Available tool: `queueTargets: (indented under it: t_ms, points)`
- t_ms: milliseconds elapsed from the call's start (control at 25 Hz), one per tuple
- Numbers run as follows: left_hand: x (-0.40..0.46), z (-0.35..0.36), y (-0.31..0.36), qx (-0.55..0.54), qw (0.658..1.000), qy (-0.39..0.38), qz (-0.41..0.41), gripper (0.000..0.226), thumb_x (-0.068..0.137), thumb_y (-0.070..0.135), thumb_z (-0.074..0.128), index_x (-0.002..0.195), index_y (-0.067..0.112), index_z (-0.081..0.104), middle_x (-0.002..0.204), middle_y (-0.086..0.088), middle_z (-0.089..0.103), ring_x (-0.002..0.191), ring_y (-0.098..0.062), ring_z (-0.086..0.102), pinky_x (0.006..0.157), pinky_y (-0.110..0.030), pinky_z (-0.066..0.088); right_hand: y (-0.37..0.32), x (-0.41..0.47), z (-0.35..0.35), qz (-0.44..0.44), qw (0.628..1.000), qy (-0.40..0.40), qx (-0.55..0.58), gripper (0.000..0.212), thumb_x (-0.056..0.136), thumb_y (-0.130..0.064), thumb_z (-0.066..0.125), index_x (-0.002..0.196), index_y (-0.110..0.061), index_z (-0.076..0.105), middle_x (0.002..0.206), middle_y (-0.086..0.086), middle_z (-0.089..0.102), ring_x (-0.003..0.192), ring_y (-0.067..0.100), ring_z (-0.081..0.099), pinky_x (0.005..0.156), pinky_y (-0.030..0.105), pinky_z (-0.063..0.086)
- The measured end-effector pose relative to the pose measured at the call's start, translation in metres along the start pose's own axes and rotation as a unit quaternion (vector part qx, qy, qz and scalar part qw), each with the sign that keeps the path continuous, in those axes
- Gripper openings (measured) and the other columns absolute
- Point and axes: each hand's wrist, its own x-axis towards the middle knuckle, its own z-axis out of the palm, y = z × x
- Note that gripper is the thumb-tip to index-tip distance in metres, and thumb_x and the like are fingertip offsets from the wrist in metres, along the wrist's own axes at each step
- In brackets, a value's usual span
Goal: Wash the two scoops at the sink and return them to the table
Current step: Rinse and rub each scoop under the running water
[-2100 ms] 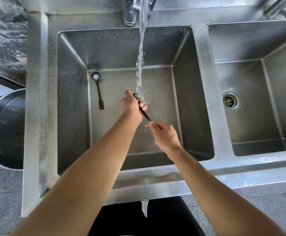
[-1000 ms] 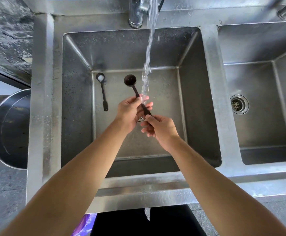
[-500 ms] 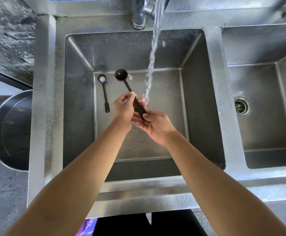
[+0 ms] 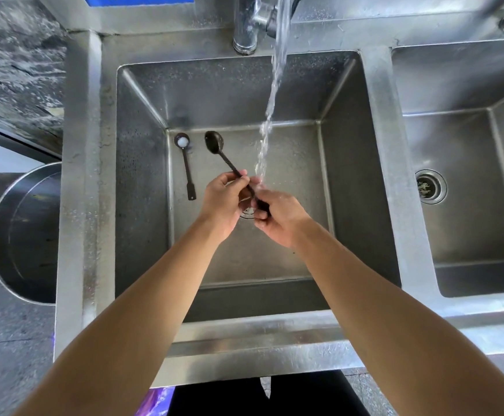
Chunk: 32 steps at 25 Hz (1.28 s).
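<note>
While the larger scoop (image 4: 214, 143) is pinched at its wet handle by both hands' grip (left hand (image 4: 225, 196), right hand (image 4: 277, 217)), it could be dropped into the sink (image 4: 142, 175).

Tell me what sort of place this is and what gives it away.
Probably a commercial or canteen kitchen's washing-up area. A deep stainless steel sink stands beside a second basin in one steel unit, a large metal pot sits at its left, and a tap runs water into the basin.
</note>
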Motion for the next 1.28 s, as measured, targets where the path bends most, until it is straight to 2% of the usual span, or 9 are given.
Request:
queueTargets:
  t_ms: [120, 240, 360, 520, 720, 840, 960, 1120, 1280]
  points:
    - [-0.001, 0.003, -0.008, 0.074, 0.997, -0.027, 0.011, 0.010, 0.091, 0.006, 0.067, 0.097, -0.002, 0.069, 0.093, -0.018, 0.078, 0.086, -0.033, 0.074, 0.077, -0.044, 0.059, 0.008, -0.008, -0.010, -0.038, 0.997, 0.028, -0.059, 0.016, 0.101, -0.002, 0.057, 0.100, -0.009, 0.072, 0.079, 0.004, 0.064, 0.061, 0.011, 0.053, 0.060, 0.027, 0.046]
    - [-0.006, 0.007, -0.018, 0.125, 0.991, -0.053, 0.005, 0.025, 0.095, 0.012, 0.064, 0.105, -0.011, 0.064, 0.097, -0.020, 0.078, 0.085, -0.034, 0.076, 0.064, -0.037, 0.059, 0.011, -0.020, -0.024, -0.058, 0.991, 0.028, -0.119, 0.018, 0.101, 0.001, 0.055, 0.103, -0.008, 0.071, 0.092, 0.011, 0.073, 0.067, 0.016, 0.064, 0.063, 0.028, 0.054]
    - [-0.008, 0.012, -0.021, 0.109, 0.993, -0.036, -0.016, 0.029, 0.101, 0.026, 0.055, 0.098, -0.002, 0.062, 0.091, -0.023, 0.077, 0.077, -0.039, 0.075, 0.055, -0.035, 0.057, 0.014, -0.030, -0.036, -0.067, 0.976, 0.036, -0.206, 0.020, 0.102, 0.001, 0.054, 0.114, -0.004, 0.069, 0.094, 0.012, 0.077, 0.067, 0.017, 0.066, 0.058, 0.030, 0.050]
    - [-0.007, 0.021, -0.023, 0.055, 0.997, -0.029, -0.044, 0.044, 0.104, 0.038, 0.043, 0.105, -0.003, 0.058, 0.086, -0.024, 0.076, 0.078, -0.041, 0.075, 0.064, -0.040, 0.061, 0.026, -0.044, -0.048, -0.037, 0.977, 0.043, -0.206, 0.014, 0.102, 0.002, 0.051, 0.107, 0.002, 0.064, 0.084, 0.014, 0.074, 0.060, 0.019, 0.060, 0.055, 0.031, 0.043]
    - [-0.015, 0.024, -0.042, 0.033, 0.995, -0.071, -0.068, 0.029, 0.107, 0.023, 0.040, 0.110, -0.003, 0.054, 0.086, -0.023, 0.076, 0.079, -0.040, 0.075, 0.076, -0.049, 0.061, 0.032, -0.045, -0.050, -0.030, 0.956, 0.059, -0.285, 0.011, 0.094, -0.007, 0.055, 0.087, -0.009, 0.063, 0.069, 0.007, 0.064, 0.050, 0.015, 0.052, 0.050, 0.029, 0.043]
    - [-0.013, 0.020, -0.041, -0.018, 0.992, -0.080, -0.093, 0.018, 0.102, 0.010, 0.042, 0.112, 0.000, 0.053, 0.087, -0.021, 0.075, 0.076, -0.036, 0.073, 0.069, -0.044, 0.061, 0.039, -0.041, -0.050, -0.074, 0.923, 0.096, -0.366, 0.017, 0.093, -0.023, 0.057, 0.078, -0.018, 0.063, 0.061, -0.005, 0.059, 0.045, 0.010, 0.046, 0.047, 0.027, 0.038]
    - [-0.015, 0.022, -0.036, -0.041, 0.991, -0.063, -0.109, 0.011, 0.101, 0.015, 0.051, 0.108, 0.007, 0.054, 0.085, -0.016, 0.073, 0.069, -0.031, 0.070, 0.067, -0.044, 0.060, 0.049, -0.039, -0.057, -0.084, 0.911, 0.138, -0.379, 0.023, 0.091, -0.031, 0.060, 0.080, -0.013, 0.066, 0.057, -0.008, 0.060, 0.047, 0.010, 0.049, 0.051, 0.031, 0.039]
    - [-0.013, 0.025, -0.037, -0.035, 0.995, -0.020, -0.093, 0.015, 0.100, 0.030, 0.056, 0.100, 0.016, 0.051, 0.072, -0.008, 0.061, 0.055, -0.022, 0.053, 0.056, -0.036, 0.049, 0.055, -0.041, -0.064, -0.053, 0.930, 0.131, -0.339, 0.022, 0.092, -0.030, 0.064, 0.093, -0.008, 0.070, 0.064, -0.004, 0.064, 0.047, 0.009, 0.050, 0.051, 0.028, 0.039]
    - [-0.011, 0.035, -0.041, -0.071, 0.988, 0.025, -0.136, 0.043, 0.100, 0.059, 0.035, 0.092, 0.021, 0.055, 0.055, 0.000, 0.043, 0.041, -0.015, 0.027, 0.046, -0.029, 0.026, 0.052, -0.051, -0.069, -0.031, 0.936, 0.106, -0.335, 0.015, 0.089, -0.019, 0.066, 0.099, -0.008, 0.069, 0.071, 0.001, 0.071, 0.051, 0.011, 0.061, 0.051, 0.028, 0.047]
